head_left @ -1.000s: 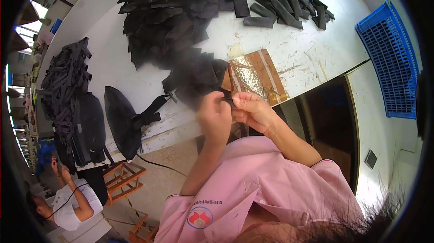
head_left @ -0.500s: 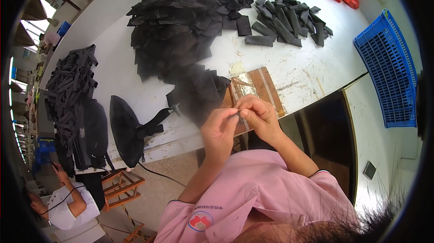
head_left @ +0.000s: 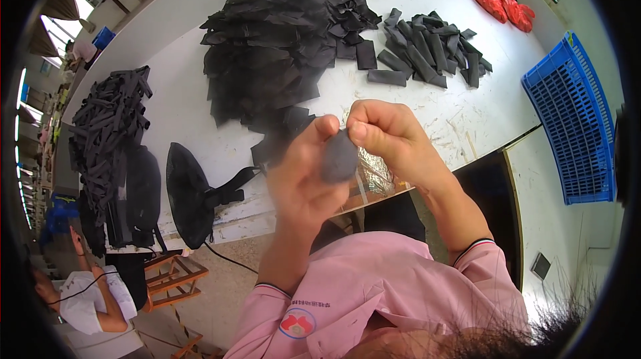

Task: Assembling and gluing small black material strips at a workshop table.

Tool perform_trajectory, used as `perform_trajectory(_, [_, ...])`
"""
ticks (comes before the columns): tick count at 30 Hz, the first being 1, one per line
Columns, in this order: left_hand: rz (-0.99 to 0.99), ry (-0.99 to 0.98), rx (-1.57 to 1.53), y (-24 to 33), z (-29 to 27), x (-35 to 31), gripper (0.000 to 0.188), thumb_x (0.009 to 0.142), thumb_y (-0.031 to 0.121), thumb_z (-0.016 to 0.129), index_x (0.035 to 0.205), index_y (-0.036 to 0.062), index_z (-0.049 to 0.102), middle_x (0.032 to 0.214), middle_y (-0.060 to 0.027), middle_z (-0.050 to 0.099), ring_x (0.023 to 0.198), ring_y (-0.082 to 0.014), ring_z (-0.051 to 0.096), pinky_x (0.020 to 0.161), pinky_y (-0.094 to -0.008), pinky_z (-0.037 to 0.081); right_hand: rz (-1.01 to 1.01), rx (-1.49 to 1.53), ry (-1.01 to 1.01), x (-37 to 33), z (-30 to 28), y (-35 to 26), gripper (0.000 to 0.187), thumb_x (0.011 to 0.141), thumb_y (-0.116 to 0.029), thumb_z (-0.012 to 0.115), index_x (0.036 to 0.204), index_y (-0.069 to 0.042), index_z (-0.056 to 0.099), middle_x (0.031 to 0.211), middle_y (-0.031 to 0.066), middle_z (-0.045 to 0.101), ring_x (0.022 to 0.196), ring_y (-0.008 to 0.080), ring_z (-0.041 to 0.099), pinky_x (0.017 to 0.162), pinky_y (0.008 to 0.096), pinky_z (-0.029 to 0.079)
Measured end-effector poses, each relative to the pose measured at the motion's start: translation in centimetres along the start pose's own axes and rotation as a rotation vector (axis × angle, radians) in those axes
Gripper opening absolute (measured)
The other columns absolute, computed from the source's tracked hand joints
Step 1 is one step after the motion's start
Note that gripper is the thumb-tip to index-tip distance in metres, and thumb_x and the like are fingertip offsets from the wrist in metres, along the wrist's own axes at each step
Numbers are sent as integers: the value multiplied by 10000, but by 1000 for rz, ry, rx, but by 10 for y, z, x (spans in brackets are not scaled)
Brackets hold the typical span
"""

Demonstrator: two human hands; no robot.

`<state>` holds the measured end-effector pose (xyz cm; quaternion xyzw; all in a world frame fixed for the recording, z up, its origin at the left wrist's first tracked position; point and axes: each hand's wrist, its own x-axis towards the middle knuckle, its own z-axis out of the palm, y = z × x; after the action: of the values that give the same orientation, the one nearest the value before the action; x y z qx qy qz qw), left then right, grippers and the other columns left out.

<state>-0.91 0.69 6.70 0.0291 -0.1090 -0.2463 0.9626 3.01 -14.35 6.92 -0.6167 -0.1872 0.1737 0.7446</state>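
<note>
A small dark grey piece of fabric (head_left: 340, 157) is held up in front of me, over the front edge of the white table (head_left: 175, 110). My left hand (head_left: 304, 175), slightly blurred, is curled behind and beside it. My right hand (head_left: 395, 140) pinches the piece's upper edge between thumb and index finger. Below my hands lies a wooden board with shiny clear tape (head_left: 375, 173), partly hidden by them. Just beyond is a large heap of flat black fabric pieces (head_left: 270, 52). To its right lies a smaller pile of folded dark tubes (head_left: 424, 48).
At left are a pile of black strips (head_left: 110, 125) and a large black fabric shape (head_left: 187, 189). Red plastic bags (head_left: 495, 4) sit far right, above a blue plastic crate (head_left: 571, 118). A wooden stool (head_left: 175, 282) and a person in white (head_left: 93, 295) are at lower left.
Both hands have risen from the wooden board, and the right hand has shifted slightly right. The dark fabric piece now shows plainly between them; before, only a tiny bit was visible at the fingertips.
</note>
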Motion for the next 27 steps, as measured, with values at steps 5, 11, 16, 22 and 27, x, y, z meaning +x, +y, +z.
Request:
perform_trajectory(5, [-98, 424, -134, 6, -107, 3, 183, 855, 56, 455, 1012, -9, 525, 761, -65, 588, 340, -21, 275, 318, -159, 185, 361, 196, 71, 0, -32, 91, 269, 864, -279, 525, 715, -55, 524, 590, -41, 416, 522, 40, 338, 463, 191, 276])
perform_trajectory(11, [127, 563, 511, 0, -100, -7, 189, 830, 1, 483, 1011, 37, 521, 773, -55, 577, 380, -17, 290, 351, -156, 224, 277, 126, 91, -4, -19, 93, 264, 865, -268, 524, 704, -59, 512, 595, -35, 422, 528, 50, 351, 473, 197, 288])
perform_trajectory(16, [121, 338, 547, -5, -60, -9, 236, 815, 53, 551, 1036, 17, 476, 777, -42, 555, 387, -15, 300, 362, -152, 234, 132, 106, -50, 1, -20, 66, 254, 866, -246, 526, 704, -52, 508, 597, -33, 429, 543, 52, 366, 491, 197, 302])
perform_trajectory(22, [78, 553, 769, -7, -94, -20, 320, 812, 59, 584, 1095, 0, 446, 807, -40, 551, 519, -19, 402, 453, -140, 324, 209, 214, -144, 3, -36, 118, 252, 863, -268, 531, 734, -51, 524, 607, -33, 447, 552, 54, 390, 505, 201, 334])
perform_trajectory(27, [474, 579, 1536, -11, -75, -6, 292, 841, 44, 540, 1111, -45, 475, 867, -101, 568, 826, -88, 512, 779, -232, 413, 186, 15, 21, 1, -31, 105, 286, 860, -303, 526, 755, -37, 526, 623, -13, 460, 567, 62, 422, 510, 218, 358])
